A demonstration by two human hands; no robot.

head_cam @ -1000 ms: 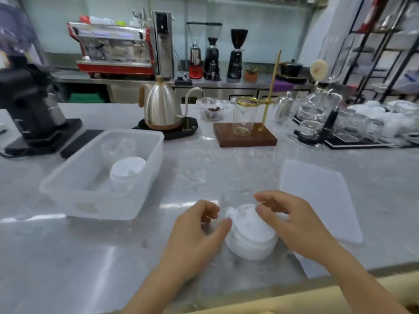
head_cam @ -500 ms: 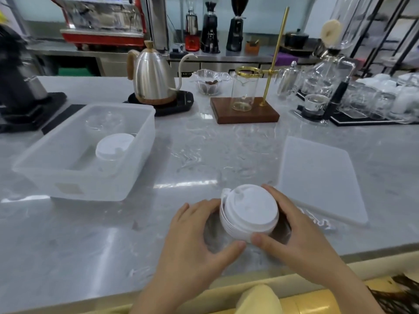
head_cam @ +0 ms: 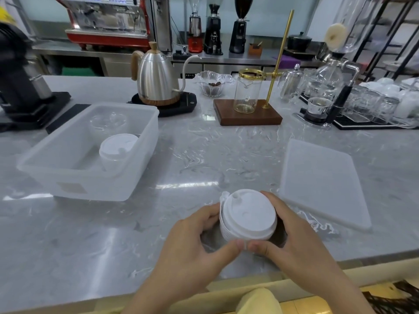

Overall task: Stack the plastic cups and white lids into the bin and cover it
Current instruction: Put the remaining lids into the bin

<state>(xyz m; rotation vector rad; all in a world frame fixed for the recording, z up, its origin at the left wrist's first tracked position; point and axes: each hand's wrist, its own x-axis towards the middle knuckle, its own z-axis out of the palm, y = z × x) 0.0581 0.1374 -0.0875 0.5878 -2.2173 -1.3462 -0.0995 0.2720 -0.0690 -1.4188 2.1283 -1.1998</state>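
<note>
Lower centre: left hand (head_cam: 197, 248) and right hand (head_cam: 294, 243) both curled around stack of white lids (head_cam: 248, 217), thumbs meeting in front. Left of frame: bin (head_cam: 68, 182) holding lids (head_cam: 118, 146). Right: bin cover (head_cam: 322, 180) flat on counter (head_cam: 204, 155).

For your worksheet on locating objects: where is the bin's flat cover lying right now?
In the head view, the flat cover lies on the marble counter at right, beyond the right hand, across from the bin.
</note>
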